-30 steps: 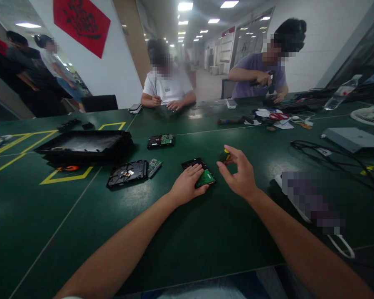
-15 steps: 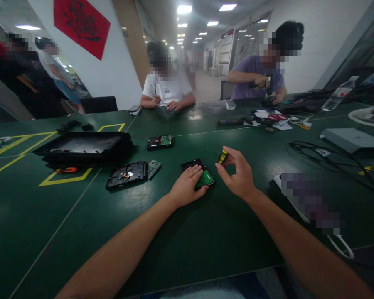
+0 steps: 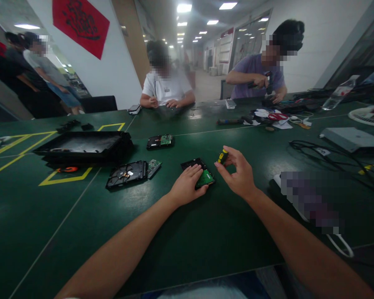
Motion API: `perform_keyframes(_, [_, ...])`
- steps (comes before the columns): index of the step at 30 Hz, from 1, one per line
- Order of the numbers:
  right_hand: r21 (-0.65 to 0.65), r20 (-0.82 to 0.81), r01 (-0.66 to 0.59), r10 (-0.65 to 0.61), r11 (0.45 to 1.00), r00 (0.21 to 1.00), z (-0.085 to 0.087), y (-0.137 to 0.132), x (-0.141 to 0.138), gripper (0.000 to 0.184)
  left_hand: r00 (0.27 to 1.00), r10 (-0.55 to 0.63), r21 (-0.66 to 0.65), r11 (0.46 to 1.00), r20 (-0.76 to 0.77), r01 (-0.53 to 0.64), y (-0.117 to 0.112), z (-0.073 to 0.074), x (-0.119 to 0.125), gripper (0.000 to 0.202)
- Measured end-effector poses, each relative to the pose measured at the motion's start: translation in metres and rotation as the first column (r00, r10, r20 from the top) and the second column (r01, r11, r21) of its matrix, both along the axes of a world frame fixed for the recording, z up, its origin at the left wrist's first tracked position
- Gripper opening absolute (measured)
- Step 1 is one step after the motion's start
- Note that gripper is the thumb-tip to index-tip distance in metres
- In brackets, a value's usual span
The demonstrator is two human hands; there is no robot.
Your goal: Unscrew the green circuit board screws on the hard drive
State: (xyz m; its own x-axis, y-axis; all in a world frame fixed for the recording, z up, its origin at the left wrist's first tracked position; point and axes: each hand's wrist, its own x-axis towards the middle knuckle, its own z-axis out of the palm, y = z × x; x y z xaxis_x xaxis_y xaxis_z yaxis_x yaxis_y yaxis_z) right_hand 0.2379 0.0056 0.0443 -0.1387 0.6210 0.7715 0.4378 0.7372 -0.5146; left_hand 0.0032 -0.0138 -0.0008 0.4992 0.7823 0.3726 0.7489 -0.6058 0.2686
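Observation:
A hard drive (image 3: pixel 206 178) with a green circuit board lies on the green table in front of me. My left hand (image 3: pixel 188 185) holds it down, fingers across its top and thumb along the near edge, covering much of it. Just right of the drive, my right hand (image 3: pixel 237 170) pinches a small screwdriver (image 3: pixel 222 156) by its yellow and black handle between thumb and fingers. Its shaft and tip cannot be made out. To the left lie an opened black drive casing (image 3: pixel 127 175), a loose circuit board (image 3: pixel 153 168) and another hard drive (image 3: pixel 160 141).
Black trays (image 3: pixel 84 145) stand at the left, beside an orange-handled tool (image 3: pixel 67 169). On the right are black cables (image 3: pixel 324 160), a grey metal box (image 3: pixel 353 140) and a pouch-like item (image 3: pixel 308 201), partly blurred out. Two people work across the table, near a water bottle (image 3: pixel 341 92).
The screwdriver handle tilts slightly in my right hand. My left hand stays on the hard drive. Across the table, the left person's hand has lowered a little.

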Motion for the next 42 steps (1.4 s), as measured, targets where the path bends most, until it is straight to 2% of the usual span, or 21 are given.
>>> perform_keyframes(6, [-0.03, -0.017, -0.038, 0.037, 0.999, 0.999, 0.0031, -0.0025, -0.0016, 0.06, 1.0, 0.001, -0.002, 1.0, 0.01, -0.001, 0.001, -0.0029, -0.0008, 0.064])
perform_keyframes(12, [-0.002, 0.011, 0.023, -0.023, 1.0, 1.0, 0.0018, -0.0007, 0.0001, 0.061, 1.0, 0.001, -0.001, 1.0, -0.007, -0.001, 0.0007, -0.0023, -0.0006, 0.065])
perform_keyframes(18, [-0.027, -0.004, -0.039, 0.039, 0.999, 0.999, -0.0006, -0.0009, 0.0002, 0.062, 1.0, 0.008, -0.004, 1.0, 0.005, -0.008, 0.0005, -0.0026, -0.0001, 0.064])
perform_keyframes(25, [0.017, 0.021, 0.033, -0.033, 0.999, 0.999, 0.0012, -0.0015, -0.0001, 0.061, 1.0, -0.005, 0.007, 1.0, 0.004, 0.005, 0.0008, -0.0036, -0.0006, 0.065])
perform_keyframes(31, [-0.038, 0.004, -0.042, 0.042, 0.998, 0.999, 0.0016, -0.0028, 0.0003, 0.059, 1.0, -0.001, 0.012, 1.0, 0.013, 0.001, -0.0004, -0.0025, 0.0001, 0.065])
perform_keyframes(38, [0.02, 0.024, 0.053, -0.053, 0.998, 0.998, 0.0043, -0.0024, 0.0006, 0.058, 1.0, -0.01, 0.029, 1.0, 0.022, 0.01, -0.0007, -0.0025, 0.0006, 0.065])
perform_keyframes(42, [0.001, 0.025, -0.015, 0.015, 1.0, 1.0, 0.0063, -0.0024, 0.0005, 0.058, 0.999, -0.02, 0.033, 0.999, 0.029, 0.019, -0.0003, -0.0027, 0.0006, 0.065])
